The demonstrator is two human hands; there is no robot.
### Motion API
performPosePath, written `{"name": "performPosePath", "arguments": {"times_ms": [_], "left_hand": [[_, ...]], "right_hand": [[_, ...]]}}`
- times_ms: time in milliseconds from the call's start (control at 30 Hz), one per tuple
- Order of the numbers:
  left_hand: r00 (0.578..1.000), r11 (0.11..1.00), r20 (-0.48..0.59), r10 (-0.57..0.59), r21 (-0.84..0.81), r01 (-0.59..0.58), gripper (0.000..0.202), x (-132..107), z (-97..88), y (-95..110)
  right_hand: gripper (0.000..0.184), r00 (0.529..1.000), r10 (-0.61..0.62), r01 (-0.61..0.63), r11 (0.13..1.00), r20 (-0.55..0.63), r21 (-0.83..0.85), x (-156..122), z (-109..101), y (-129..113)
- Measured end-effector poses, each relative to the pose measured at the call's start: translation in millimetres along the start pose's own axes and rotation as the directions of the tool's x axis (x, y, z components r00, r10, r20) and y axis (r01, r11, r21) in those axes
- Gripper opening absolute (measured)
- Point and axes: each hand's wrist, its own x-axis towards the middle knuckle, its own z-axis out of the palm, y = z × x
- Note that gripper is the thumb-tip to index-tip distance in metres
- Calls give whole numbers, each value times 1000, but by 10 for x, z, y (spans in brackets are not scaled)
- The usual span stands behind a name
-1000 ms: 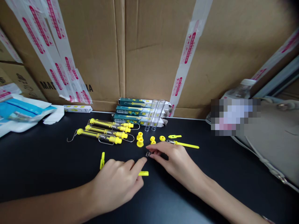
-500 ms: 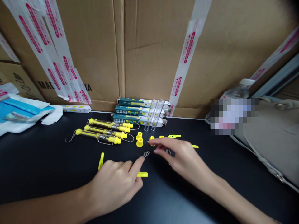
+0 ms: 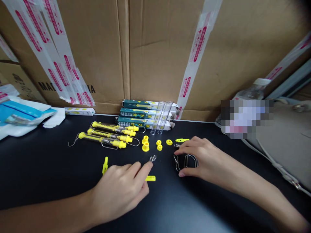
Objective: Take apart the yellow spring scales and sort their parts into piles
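Observation:
My left hand [image 3: 121,187] is closed round a yellow plastic strip [image 3: 151,178], whose end sticks out past the fingers. Its index fingertip rests at a small metal coil spring [image 3: 153,158] on the black table. Another yellow piece [image 3: 105,165] lies beside that hand's knuckles. To the right, my right hand [image 3: 194,158] arches over bent wire hooks [image 3: 191,160], thumb and fingers apart on either side of them. One more bent wire [image 3: 176,162] shows near its fingertips. Small yellow caps [image 3: 145,147] and a yellow ring [image 3: 169,142] stand between the hands and the boxes.
Assembled yellow spring scales [image 3: 104,137] with wire hooks lie at the left. Behind are green printed boxes [image 3: 136,123] with clear tubes [image 3: 164,118] leaning on them. A large carton [image 3: 155,64] forms the back. A bottle [image 3: 252,92] and bag [image 3: 284,139] stand right, a blue-white package [image 3: 24,113] left.
My right hand has moved right, away from the spring, to the wire hooks, uncovering the small yellow caps and ring. My left hand has shifted slightly, with the yellow strip moving along.

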Motion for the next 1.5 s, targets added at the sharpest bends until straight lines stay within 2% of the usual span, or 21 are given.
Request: {"name": "performPosePath", "arguments": {"times_ms": [100,167,367,467,567,633,700,800,867,900,933,1000,1100,1167,1233,1333,1500], "left_hand": [[993,999,-109,43,13,-42,29,20,-18,6],[991,999,-119,54,10,-53,33,25,-33,5],[995,995,-13,97,3,-97,48,21,-47,-18],[995,995,37,96,35,-98,55,19,-42,-31],[992,992,59,110,59,-113,58,13,-57,-34],[991,990,45,125,61,-128,58,5,-73,-31],[990,989,8,143,41,-143,57,-7,-80,-26],[994,992,-33,107,-64,-109,57,-23,-65,-25],[997,987,-33,69,-145,-73,55,-22,-55,-28],[997,984,-36,63,-167,-68,54,-17,-55,-28],[997,982,-45,70,-172,-76,54,-9,-60,-27],[993,982,-70,93,-159,-103,55,4,-75,-19],[996,971,-76,53,-228,-69,56,-13,-70,-6],[999,945,-47,-22,-326,5,59,-60,-28,-13],[997,930,-31,-71,-363,55,61,-117,33,-33],[999,901,-33,-42,-434,24,65,-161,94,-66],[990,839,-72,-118,-542,60,61,-78,30,-62]], "right_hand": [[39,1000,-12,11,1000,25,17,9,27,-1],[36,999,-13,11,999,29,45,16,40,-12],[34,999,-13,7,993,50,121,4,78,-42],[46,999,6,-15,983,50,183,-7,33,-45],[59,998,-1,-19,946,62,322,7,-72,-159],[53,999,-5,-16,886,44,464,22,-113,-333],[42,1000,11,-2,778,-11,628,27,-80,-560],[56,988,124,7,557,-91,830,3,100,-886],[60,975,198,0,453,-100,891,-25,228,-1026],[61,970,216,1,444,-108,896,-38,273,-1066],[62,965,224,18,456,-134,890,-50,302,-1087],[57,948,217,80,541,-231,837,-70,311,-1084],[25,895,134,212,712,-426,670,-87,270,-1028],[9,860,62,274,782,-507,560,-92,255,-993],[9,850,19,302,801,-527,516,-91,267,-976],[11,870,5,306,778,-493,548,-82,318,-981],[10,903,90,201,775,-419,599,-64,380,-1019]]}}
